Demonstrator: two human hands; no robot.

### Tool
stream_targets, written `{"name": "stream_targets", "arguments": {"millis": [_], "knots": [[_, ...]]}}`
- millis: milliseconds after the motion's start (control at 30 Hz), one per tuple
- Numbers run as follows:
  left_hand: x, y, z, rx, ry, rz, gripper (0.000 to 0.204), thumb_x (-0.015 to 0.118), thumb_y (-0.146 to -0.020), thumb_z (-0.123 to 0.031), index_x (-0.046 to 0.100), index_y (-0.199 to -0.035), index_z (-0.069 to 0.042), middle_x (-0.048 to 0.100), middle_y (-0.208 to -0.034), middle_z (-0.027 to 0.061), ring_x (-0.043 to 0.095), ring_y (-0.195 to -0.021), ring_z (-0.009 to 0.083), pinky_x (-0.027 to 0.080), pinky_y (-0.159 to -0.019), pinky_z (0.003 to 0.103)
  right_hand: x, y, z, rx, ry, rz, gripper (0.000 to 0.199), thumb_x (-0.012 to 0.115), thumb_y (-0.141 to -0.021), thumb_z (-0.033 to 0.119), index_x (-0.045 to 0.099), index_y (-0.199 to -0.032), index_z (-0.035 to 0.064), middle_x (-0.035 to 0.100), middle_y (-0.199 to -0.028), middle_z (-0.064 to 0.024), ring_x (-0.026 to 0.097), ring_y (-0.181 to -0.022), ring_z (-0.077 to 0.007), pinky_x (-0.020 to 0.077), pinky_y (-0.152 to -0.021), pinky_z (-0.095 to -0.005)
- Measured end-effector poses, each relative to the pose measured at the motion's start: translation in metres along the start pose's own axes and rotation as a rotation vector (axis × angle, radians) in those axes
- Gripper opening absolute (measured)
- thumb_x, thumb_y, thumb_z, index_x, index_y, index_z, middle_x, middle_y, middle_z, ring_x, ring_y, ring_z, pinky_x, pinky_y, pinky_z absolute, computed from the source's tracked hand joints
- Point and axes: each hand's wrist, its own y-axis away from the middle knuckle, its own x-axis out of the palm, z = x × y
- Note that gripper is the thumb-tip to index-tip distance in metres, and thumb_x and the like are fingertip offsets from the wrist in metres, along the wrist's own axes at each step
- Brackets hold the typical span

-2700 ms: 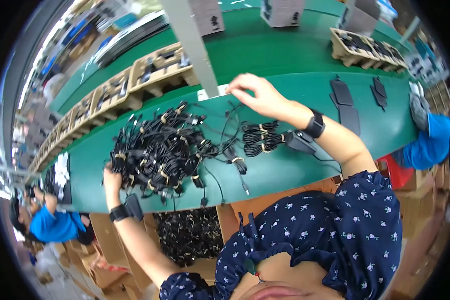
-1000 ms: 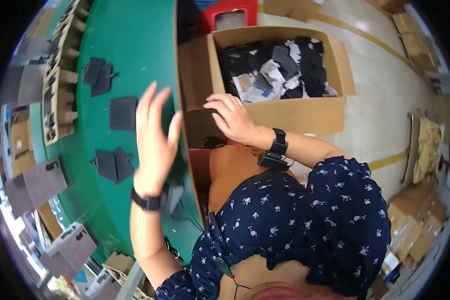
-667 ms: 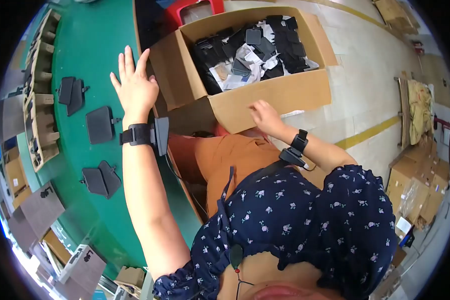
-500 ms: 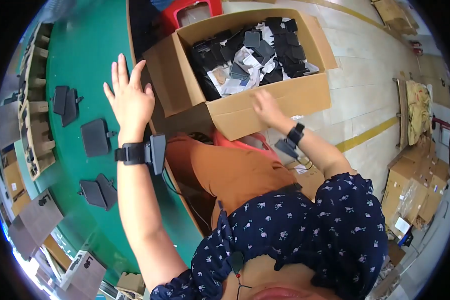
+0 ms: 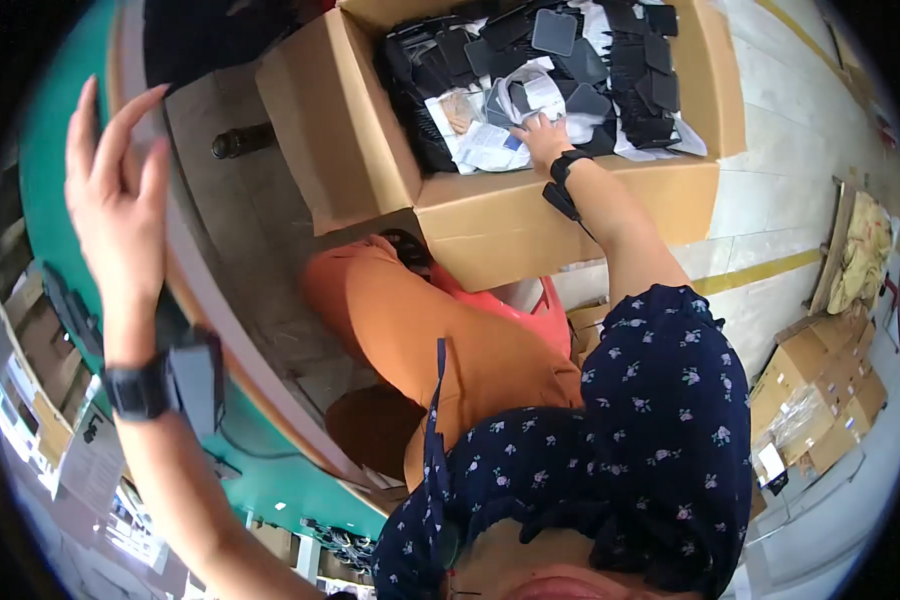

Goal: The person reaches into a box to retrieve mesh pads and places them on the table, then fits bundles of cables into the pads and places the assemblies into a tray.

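Observation:
My right hand (image 5: 544, 141) reaches over the near wall of a large open cardboard box (image 5: 570, 205). Its fingers lie spread on white crumpled paper (image 5: 490, 148) inside, with nothing visibly gripped. Around the paper, many thin black rectangular plates (image 5: 646, 75) lie piled and stacked. One flat plate (image 5: 554, 32) with rounded corners rests on top near the far side. Off to the left, my left hand (image 5: 120, 200) hovers by the edge of the green table (image 5: 50, 190), fingers apart and holding nothing. Each wrist wears a black strap with a small dark device.
Dark flat parts (image 5: 70, 300) lie on the table by my left forearm. A red plastic stool (image 5: 535, 318) stands between my legs and the box. Stacked cartons (image 5: 820, 385) and a yellowish cloth (image 5: 858, 250) are on the right. A cardboard flap (image 5: 340, 130) sticks out leftward.
My right hand has gone from outside the box's near wall to the papers inside. The view has turned rightward; my left hand stays open, now lower-left in view by the table edge.

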Motion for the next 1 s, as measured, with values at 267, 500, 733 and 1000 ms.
{"name": "stream_targets", "arguments": {"millis": [267,500,733,1000], "knots": [[-0.008,-0.008,-0.013,-0.039,0.031,0.134,0.03,0.048,-0.087,-0.011,0.056,-0.116,-0.013,0.031,-0.139,0.0126,0.03,-0.129,0.0254,0.025,-0.103,0.036,0.023,-0.052,0.028,-0.529,0.242,-0.176,0.014,0.052,-0.075,0.016,0.065,-0.08,0.012,0.06,-0.088,-0.0055,0.052,-0.097,-0.0221,0.039,-0.083,-0.0343],[-0.007,-0.009,-0.017,-0.18,0.042,0.207,0.029,0.048,-0.088,-0.009,0.056,-0.116,-0.009,0.055,-0.117,0.0086,0.047,-0.106,0.0175,0.032,-0.095,0.029,0.015,-0.094,0.068,-0.708,0.472,-0.228,0.057,0.049,-0.08,0.014,0.031,-0.135,0.0161,0.019,-0.145,-0.0029,0.032,-0.125,-0.0187,0.0346,-0.091,-0.0376],[-0.01,-0.01,-0.018,-0.297,0.12,0.204,0.029,0.046,-0.087,-0.004,0.054,-0.115,0.001,0.055,-0.119,0.0094,0.049,-0.109,0.0176,0.032,-0.097,0.029,0.012,-0.142,0.081,-0.638,0.58,-0.094,0.057,0.043,-0.084,0.017,0.024,-0.137,0.0251,0.03,-0.139,-0.0026,0.054,-0.095,-0.02,0.0413,-0.071,-0.0403],[-0.009,-0.019,-0.023,-0.249,0.097,0.186,0.029,0.045,-0.089,-0.005,0.052,-0.116,0.002,0.054,-0.121,0.0099,0.047,-0.113,0.0194,0.03,-0.099,0.031,0.132,-0.156,-0.036,-0.061,0.256,-0.765,0.027,0.044,-0.081,0.015,0.061,-0.099,0.0042,0.054,-0.096,-0.0102,0.049,-0.1,-0.0233,0.0297,-0.099,-0.0449]]}}
